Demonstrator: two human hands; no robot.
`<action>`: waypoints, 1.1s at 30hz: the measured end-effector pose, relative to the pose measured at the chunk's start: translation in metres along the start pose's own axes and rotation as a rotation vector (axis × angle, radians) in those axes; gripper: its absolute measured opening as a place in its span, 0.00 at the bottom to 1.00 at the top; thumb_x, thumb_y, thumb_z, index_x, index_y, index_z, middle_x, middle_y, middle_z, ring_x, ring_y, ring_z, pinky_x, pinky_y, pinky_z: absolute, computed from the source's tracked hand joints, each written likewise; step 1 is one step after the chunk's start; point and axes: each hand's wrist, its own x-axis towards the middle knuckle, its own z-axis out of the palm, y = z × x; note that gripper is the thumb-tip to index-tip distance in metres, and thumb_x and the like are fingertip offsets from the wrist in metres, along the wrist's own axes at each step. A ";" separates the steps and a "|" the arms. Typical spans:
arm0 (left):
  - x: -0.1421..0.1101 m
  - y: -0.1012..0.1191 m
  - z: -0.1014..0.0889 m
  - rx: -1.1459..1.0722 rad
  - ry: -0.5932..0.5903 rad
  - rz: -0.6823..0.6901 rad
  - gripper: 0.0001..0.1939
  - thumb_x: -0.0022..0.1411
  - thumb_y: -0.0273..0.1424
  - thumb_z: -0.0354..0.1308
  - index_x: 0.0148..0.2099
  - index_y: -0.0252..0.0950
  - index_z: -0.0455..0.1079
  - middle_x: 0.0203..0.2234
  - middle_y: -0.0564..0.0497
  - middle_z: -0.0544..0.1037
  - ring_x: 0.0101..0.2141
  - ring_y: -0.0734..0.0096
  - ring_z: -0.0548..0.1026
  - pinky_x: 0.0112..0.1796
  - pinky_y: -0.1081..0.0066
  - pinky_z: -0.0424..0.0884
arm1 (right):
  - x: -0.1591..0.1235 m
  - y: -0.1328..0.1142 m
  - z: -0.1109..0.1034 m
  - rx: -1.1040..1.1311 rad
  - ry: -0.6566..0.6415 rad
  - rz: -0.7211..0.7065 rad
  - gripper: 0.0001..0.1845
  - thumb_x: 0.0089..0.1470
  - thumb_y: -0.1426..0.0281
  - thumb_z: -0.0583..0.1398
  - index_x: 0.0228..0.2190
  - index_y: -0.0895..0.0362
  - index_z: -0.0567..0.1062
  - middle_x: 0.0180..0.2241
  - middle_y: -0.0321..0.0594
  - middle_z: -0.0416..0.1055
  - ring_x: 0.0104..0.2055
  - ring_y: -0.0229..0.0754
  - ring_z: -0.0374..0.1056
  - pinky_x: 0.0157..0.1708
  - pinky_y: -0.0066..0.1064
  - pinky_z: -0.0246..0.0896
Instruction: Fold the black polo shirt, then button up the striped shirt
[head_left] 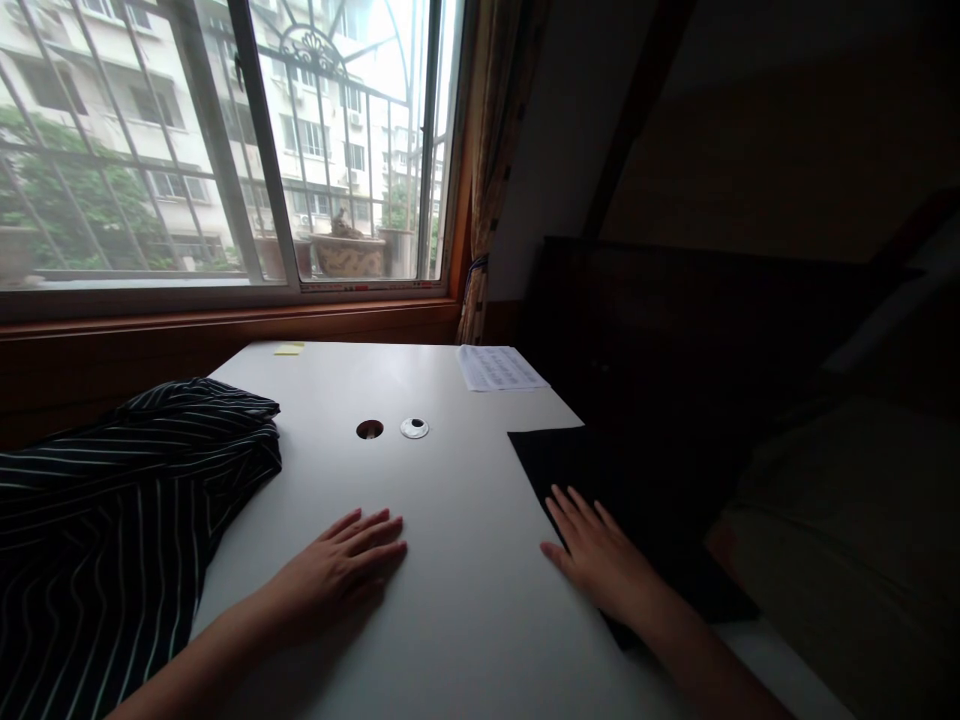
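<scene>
My left hand rests palm down on the white table, fingers stretched out and holding nothing. On the right, my right hand lies spread across the left edge of a flat black sheet, its thumb over the white tabletop. What the black sheet is made of I cannot tell. Dark striped cloth, which looks like a garment, is heaped at the table's left side, beyond my left forearm.
A round hole in the tabletop has a silver cover beside it. Printed papers lie at the far right edge, yellow sticky notes at the far left. Behind stand a barred window and a curtain. The right side is very dark.
</scene>
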 end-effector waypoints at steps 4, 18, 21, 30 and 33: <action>0.000 0.000 0.001 -0.009 0.022 0.013 0.26 0.73 0.37 0.50 0.70 0.52 0.53 0.67 0.55 0.59 0.66 0.61 0.58 0.66 0.55 0.52 | -0.006 -0.031 0.003 0.035 -0.037 -0.069 0.41 0.64 0.46 0.45 0.66 0.60 0.56 0.69 0.50 0.44 0.71 0.55 0.40 0.69 0.54 0.33; 0.001 0.000 0.000 0.022 -0.006 0.007 0.26 0.73 0.38 0.49 0.70 0.53 0.52 0.67 0.55 0.57 0.66 0.61 0.58 0.65 0.53 0.55 | -0.017 0.031 -0.030 0.326 0.178 -0.030 0.35 0.67 0.50 0.44 0.69 0.48 0.46 0.71 0.39 0.38 0.72 0.48 0.39 0.69 0.52 0.33; 0.001 -0.001 0.001 0.015 0.022 0.022 0.26 0.73 0.37 0.50 0.70 0.53 0.53 0.67 0.55 0.58 0.65 0.61 0.58 0.65 0.55 0.55 | -0.017 0.065 -0.003 0.240 0.140 0.079 0.38 0.65 0.46 0.42 0.69 0.50 0.47 0.71 0.41 0.39 0.72 0.51 0.40 0.68 0.56 0.35; 0.001 0.001 -0.001 0.038 -0.034 -0.001 0.27 0.73 0.37 0.49 0.70 0.53 0.50 0.68 0.55 0.57 0.66 0.60 0.57 0.65 0.52 0.55 | -0.018 0.076 0.022 0.134 0.026 0.117 0.40 0.64 0.44 0.41 0.68 0.51 0.51 0.70 0.39 0.42 0.72 0.52 0.37 0.68 0.56 0.38; 0.000 -0.001 0.001 0.053 -0.046 0.000 0.27 0.73 0.37 0.48 0.71 0.53 0.49 0.68 0.55 0.56 0.66 0.60 0.56 0.65 0.52 0.55 | -0.018 0.075 0.020 0.121 0.007 0.120 0.41 0.64 0.44 0.41 0.68 0.53 0.49 0.71 0.39 0.40 0.72 0.52 0.35 0.68 0.55 0.37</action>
